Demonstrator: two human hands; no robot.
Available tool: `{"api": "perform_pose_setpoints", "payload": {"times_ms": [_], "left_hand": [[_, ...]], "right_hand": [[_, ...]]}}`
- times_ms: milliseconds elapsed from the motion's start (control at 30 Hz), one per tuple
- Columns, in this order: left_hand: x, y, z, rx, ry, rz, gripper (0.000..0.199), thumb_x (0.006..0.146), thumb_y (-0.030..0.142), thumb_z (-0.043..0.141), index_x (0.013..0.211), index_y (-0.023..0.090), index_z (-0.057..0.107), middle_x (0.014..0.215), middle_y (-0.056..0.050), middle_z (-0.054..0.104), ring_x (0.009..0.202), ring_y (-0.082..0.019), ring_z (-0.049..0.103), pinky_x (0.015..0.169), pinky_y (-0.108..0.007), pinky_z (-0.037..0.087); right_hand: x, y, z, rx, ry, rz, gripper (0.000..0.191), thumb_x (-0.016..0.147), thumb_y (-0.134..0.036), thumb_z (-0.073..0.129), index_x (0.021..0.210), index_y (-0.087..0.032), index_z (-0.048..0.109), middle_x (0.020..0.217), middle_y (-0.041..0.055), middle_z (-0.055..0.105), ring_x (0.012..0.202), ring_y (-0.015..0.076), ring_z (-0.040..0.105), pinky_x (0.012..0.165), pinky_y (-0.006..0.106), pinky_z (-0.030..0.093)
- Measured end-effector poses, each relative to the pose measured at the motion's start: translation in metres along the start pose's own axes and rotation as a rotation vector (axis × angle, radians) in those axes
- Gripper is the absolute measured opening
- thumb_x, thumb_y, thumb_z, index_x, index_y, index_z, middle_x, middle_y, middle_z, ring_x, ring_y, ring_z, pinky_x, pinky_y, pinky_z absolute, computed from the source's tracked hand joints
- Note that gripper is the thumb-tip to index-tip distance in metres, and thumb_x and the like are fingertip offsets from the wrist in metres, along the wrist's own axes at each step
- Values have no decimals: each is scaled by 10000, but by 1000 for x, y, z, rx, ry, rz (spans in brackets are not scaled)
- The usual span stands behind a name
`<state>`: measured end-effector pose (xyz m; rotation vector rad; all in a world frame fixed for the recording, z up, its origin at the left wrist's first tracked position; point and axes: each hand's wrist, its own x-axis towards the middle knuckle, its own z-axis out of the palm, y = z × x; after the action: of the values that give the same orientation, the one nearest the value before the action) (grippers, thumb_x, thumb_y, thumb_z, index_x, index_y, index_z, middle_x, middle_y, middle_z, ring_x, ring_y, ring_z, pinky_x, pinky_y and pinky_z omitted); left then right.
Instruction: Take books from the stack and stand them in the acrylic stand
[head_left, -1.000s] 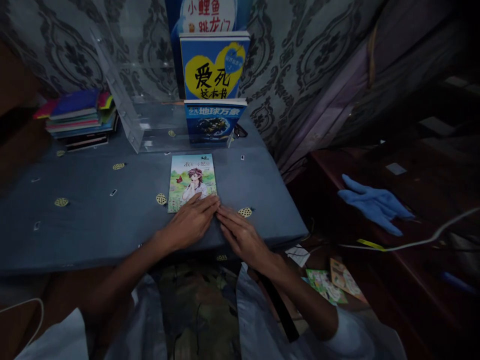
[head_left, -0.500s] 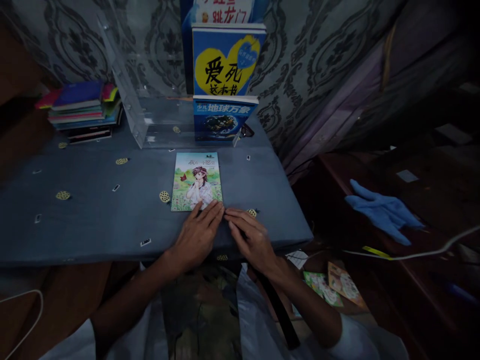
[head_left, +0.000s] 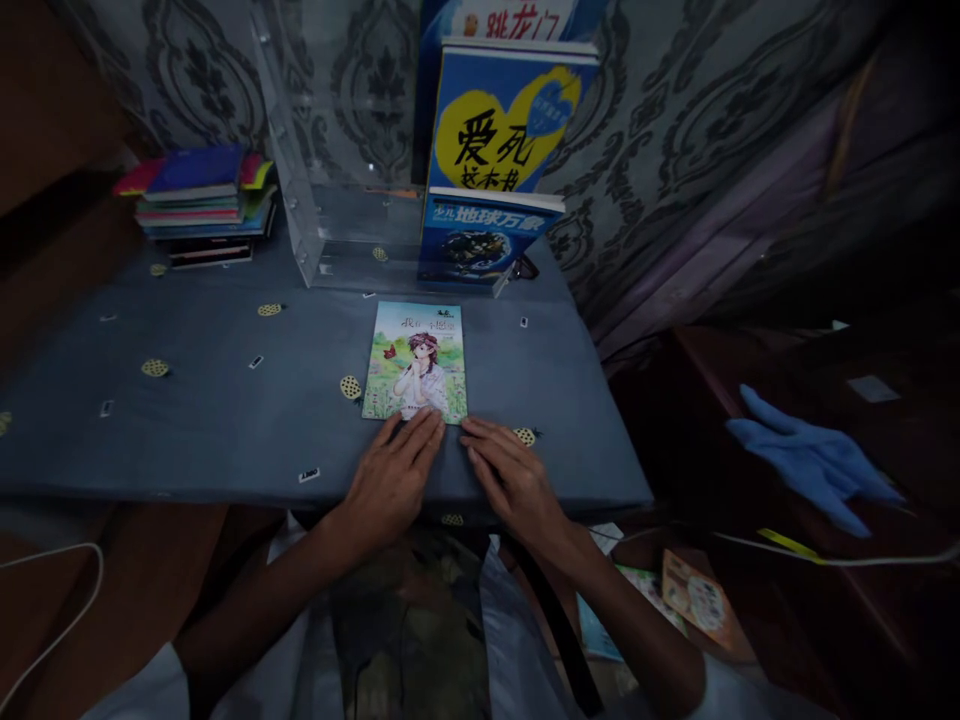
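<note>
A thin paperback book (head_left: pixel 416 360) lies flat on the cloth-covered table, its cover showing a drawn figure among green plants and a red butterfly. My left hand (head_left: pixel 397 470) is open, its outstretched fingertips at the book's bottom edge. At the lower right corner of the book, my right hand (head_left: pixel 517 480) rests with its fingers stretched out and open, the fingertips very close to the corner. Whether they touch it I cannot tell. Behind the book, a clear acrylic rack (head_left: pixel 360 265) holds upright books, among them a blue one with a globe (head_left: pixel 484 240) and one with a yellow heart (head_left: pixel 506 120).
A stack of books (head_left: pixel 199 205) sits at the back left of the table (head_left: pixel 217 420). Dark glasses (head_left: pixel 526 268) lie beside the rack. To the right is a blue glove (head_left: pixel 810 450) on a dark surface, with a white cable (head_left: pixel 885 560). Booklets (head_left: pixel 697 595) lie low at the right.
The view has shifted, so the table and rack appear further right. My right hand's fingers are straighter, and my left fingertips have drawn back slightly toward the book's lower edge.
</note>
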<state>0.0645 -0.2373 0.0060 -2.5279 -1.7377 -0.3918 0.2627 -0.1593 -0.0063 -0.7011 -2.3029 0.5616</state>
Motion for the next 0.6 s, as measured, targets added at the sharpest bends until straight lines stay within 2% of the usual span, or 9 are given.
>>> {"api": "perform_pose_setpoints", "payload": {"times_ms": [167, 400, 500, 600], "left_hand": [[-13, -6, -5, 8, 21, -52, 596, 874, 30, 373, 1463, 70, 457, 1508, -171, 499, 1433, -234, 433, 1175, -445, 332], [-33, -17, -11, 30, 73, -130, 573, 904, 28, 338, 1462, 83, 458, 1492, -168, 518, 1407, -241, 468, 1168, -455, 344], [-41, -22, -10, 16, 88, -159, 597, 904, 27, 341, 1495, 81, 413, 1494, -173, 514, 1415, -252, 457, 1168, -480, 350], [-47, -26, -9, 0, 102, -162, 621, 901, 21, 345, 1518, 85, 378, 1504, -168, 504, 1424, -255, 445, 1170, -488, 356]], "right_hand": [[2, -2, -1, -43, 5, -9, 238, 995, -176, 501, 1113, -203, 706, 1172, 120, 737, 1159, 252, 670, 1003, 474, 557], [11, -5, -2, -60, -10, -46, 259, 996, -186, 496, 1142, -217, 707, 1143, 118, 744, 1127, 262, 681, 966, 492, 580], [21, -11, -1, -23, -45, -111, 274, 1000, -165, 480, 1160, -209, 698, 1130, 112, 744, 1138, 248, 675, 969, 471, 591], [33, -18, 4, 25, -126, -159, 314, 1014, -171, 449, 1239, -204, 665, 1199, 115, 724, 1201, 240, 646, 1012, 466, 579]]}}
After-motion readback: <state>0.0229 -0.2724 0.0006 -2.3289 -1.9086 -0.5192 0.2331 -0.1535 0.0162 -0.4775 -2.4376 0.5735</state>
